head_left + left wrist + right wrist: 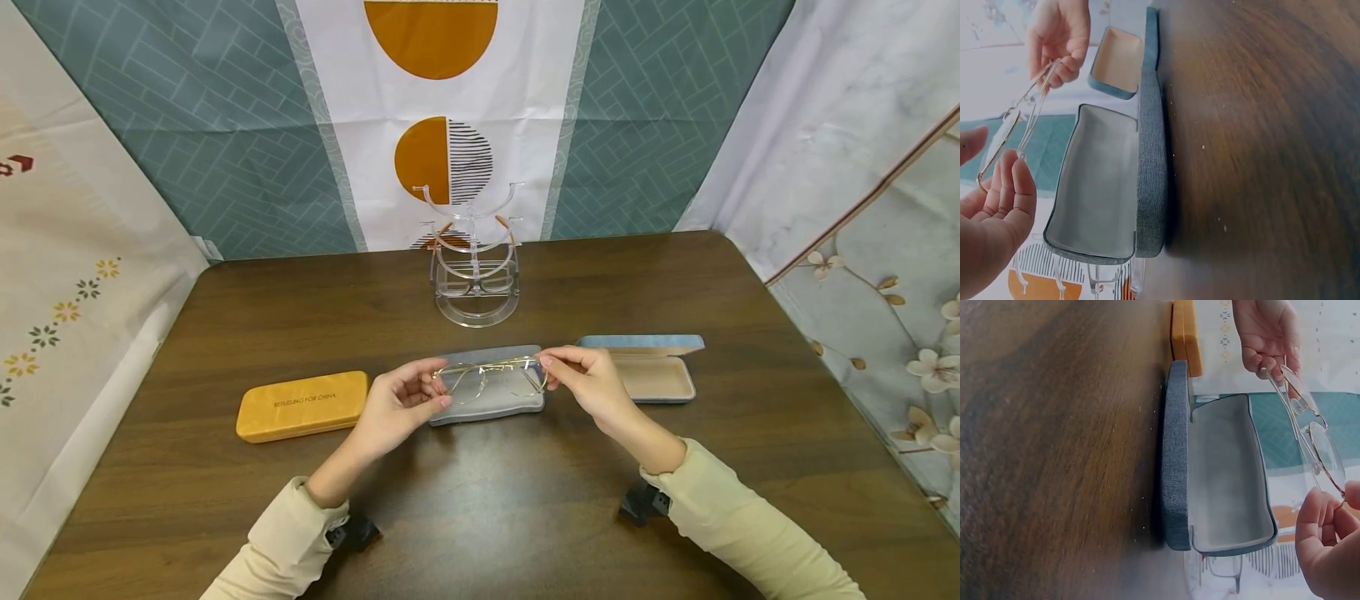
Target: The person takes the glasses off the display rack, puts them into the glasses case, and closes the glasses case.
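Well inside the surface (480, 508) edges, my left hand (405, 397) and right hand (588, 380) pinch the glasses (491, 367) endwise; likely sparing lenses (1327, 453).

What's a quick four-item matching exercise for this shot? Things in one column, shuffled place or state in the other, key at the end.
Things
1. Gold wire-rimmed eyeglasses
2. Yellow oblong glasses case
3. Grey fabric-covered glasses case
4. Clear plastic tiered stand

Place or state
A. Closed, on the person's left
B. Near the back edge of the brown wooden table
C. In the grip of both left hand and right hand
D. Open, directly behind the eyeglasses in the head view

Pairs: 1-C, 2-A, 3-D, 4-B
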Demonstrator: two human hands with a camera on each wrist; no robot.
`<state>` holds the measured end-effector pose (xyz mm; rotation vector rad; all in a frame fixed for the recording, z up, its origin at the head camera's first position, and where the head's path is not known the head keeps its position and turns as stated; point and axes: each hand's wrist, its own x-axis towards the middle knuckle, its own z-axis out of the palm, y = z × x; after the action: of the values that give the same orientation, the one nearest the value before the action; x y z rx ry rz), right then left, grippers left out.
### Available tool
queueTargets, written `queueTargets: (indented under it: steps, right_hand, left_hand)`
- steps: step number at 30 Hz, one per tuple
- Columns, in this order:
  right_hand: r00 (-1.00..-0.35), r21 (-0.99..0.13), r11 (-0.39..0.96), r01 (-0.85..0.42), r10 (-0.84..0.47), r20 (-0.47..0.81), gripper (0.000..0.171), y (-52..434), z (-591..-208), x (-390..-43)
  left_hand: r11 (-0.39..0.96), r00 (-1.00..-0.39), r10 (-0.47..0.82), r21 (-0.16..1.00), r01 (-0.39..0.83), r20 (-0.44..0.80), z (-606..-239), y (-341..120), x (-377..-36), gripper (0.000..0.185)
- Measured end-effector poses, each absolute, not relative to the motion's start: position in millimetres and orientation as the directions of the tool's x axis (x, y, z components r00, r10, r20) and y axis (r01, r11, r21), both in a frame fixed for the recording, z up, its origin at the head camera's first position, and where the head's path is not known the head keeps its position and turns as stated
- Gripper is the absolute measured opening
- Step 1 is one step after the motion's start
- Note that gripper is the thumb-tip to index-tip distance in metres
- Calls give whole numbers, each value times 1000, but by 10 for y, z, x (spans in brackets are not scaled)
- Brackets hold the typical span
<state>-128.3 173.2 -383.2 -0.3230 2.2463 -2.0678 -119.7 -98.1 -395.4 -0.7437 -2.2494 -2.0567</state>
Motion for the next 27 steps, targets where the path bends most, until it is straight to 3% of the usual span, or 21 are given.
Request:
queueTargets:
  steps: [11,18,27]
  right_hand:
    - [-975,-992,85,-96,-207,76,23,1745,-3830,-1269]
    - [-972,-988,104,-110,-219,85,23,1753,-3843,-1247]
    - [-974,-993,103,-65,-224,40,23,1738,-3916,-1238]
  left_hand:
    - [82,-816,404,872,482,413,-3909,-1002,-1161,55]
    - [102,-771,440,828,552,460,-3743,-976,-1070,45]
    - [160,-730,469,766,623,497,-3794,-1004,-1071,40]
